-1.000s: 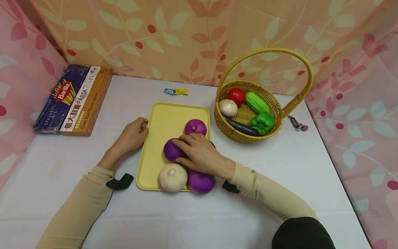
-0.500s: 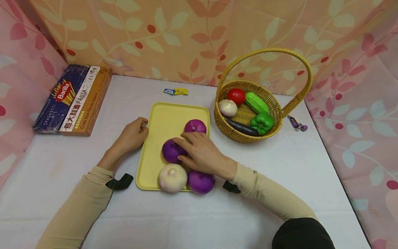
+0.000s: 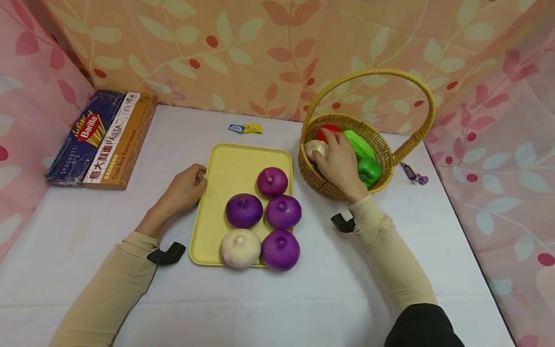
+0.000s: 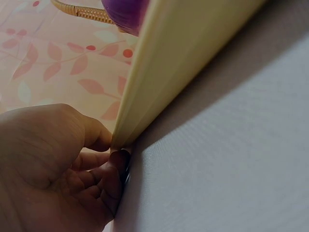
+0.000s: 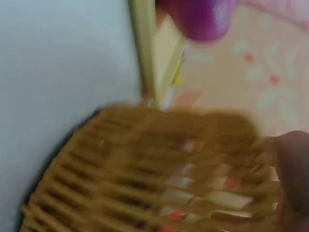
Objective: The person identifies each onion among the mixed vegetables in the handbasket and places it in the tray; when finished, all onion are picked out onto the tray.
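**Right hand leaves the tray and reaches into the basket**

Where the right hand (image 3: pixel 340 161) lay on a purple onion on the tray a moment ago, the head view now shows it well away, reaching down into the wicker basket (image 3: pixel 381 144). Its fingers are spread loosely over the white onion (image 3: pixel 313 147) and the red tomato (image 3: pixel 324 130) there; whether it has closed on either one cannot be told. A green cucumber (image 3: pixel 360 144) and a green pepper (image 3: pixel 369 169) lie just beside the hand in the basket. On the yellow tray (image 3: pixel 225 168) the four purple onions (image 3: pixel 244 210) and one pale onion (image 3: pixel 240 247) now sit uncovered and close together, so placing there looks finished and the work appears to have turned to fetching another item. The left hand (image 3: pixel 184 189) has not moved, curled against the tray's left rim. Pasta boxes (image 3: pixel 101 140) lie at the far left of the desk (image 3: pixel 130 289), and a small wrapper (image 3: pixel 244 127) behind the tray.

In the left wrist view, the left hand (image 4: pixel 58 164) has thumb and fingers pinching the tray's edge (image 4: pixel 159 87) against the desk.

The right wrist view is blurred: the basket weave (image 5: pixel 145 174) fills the frame, with a fingertip at the right edge and a purple onion (image 5: pixel 200 17) above.
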Demonstrator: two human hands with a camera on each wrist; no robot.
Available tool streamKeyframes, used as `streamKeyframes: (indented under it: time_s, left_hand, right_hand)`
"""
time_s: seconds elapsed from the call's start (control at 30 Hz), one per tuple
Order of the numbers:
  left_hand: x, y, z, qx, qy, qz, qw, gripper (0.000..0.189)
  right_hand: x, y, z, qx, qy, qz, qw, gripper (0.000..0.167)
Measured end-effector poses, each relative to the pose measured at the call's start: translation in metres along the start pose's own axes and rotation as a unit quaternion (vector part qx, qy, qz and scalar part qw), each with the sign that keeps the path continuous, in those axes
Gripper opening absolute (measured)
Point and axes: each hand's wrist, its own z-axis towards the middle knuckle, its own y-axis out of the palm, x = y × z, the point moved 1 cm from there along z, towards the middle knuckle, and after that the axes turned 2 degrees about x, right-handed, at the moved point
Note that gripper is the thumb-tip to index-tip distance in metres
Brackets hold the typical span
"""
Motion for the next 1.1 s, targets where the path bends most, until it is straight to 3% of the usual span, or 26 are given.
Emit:
streamKeyframes:
  time_s: [0.13, 0.27, 0.47, 0.63, 0.73, 0.83, 0.97, 1.1]
  left_hand:
    - [0.0, 0.001, -0.001, 0.002, 0.004, 0.001, 1.0, 0.038]
    - [0.002, 0.001, -0.001, 0.006, 0.006, 0.0, 1.0, 0.039]
    - [0.004, 0.002, 0.001, 0.003, 0.004, 0.0, 1.0, 0.039]
    - [0.005, 0.002, 0.002, 0.0, 0.002, 0.001, 1.0, 0.038]
    - [0.005, 0.0, 0.002, 0.0, 0.0, 0.003, 1.0, 0.038]
    - [0.005, -0.002, 0.002, 0.001, -0.004, 0.005, 1.0, 0.038]
    - [0.005, -0.004, 0.001, -0.001, -0.009, 0.001, 1.0, 0.039]
    - [0.002, -0.002, 0.001, -0.002, -0.012, 0.001, 0.9999, 0.04]
  right_hand:
    - [0.018, 0.006, 0.01, -0.106, 0.067, -0.027, 0.9918, 0.065]
    - [0.023, 0.011, 0.012, -0.146, 0.079, -0.022, 0.9858, 0.062]
    - [0.024, 0.01, 0.008, -0.122, 0.084, -0.008, 0.9889, 0.058]
    - [0.018, -0.002, -0.003, -0.021, 0.073, -0.004, 0.9971, 0.058]
    - [-0.001, -0.013, -0.013, 0.053, 0.028, 0.022, 0.9979, 0.058]
    - [-0.029, -0.018, -0.023, 0.08, -0.057, 0.044, 0.9942, 0.056]
    - [-0.065, -0.006, -0.033, 0.045, -0.173, 0.049, 0.9826, 0.056]
    - [-0.089, 0.015, -0.038, -0.014, -0.242, 0.023, 0.9699, 0.056]
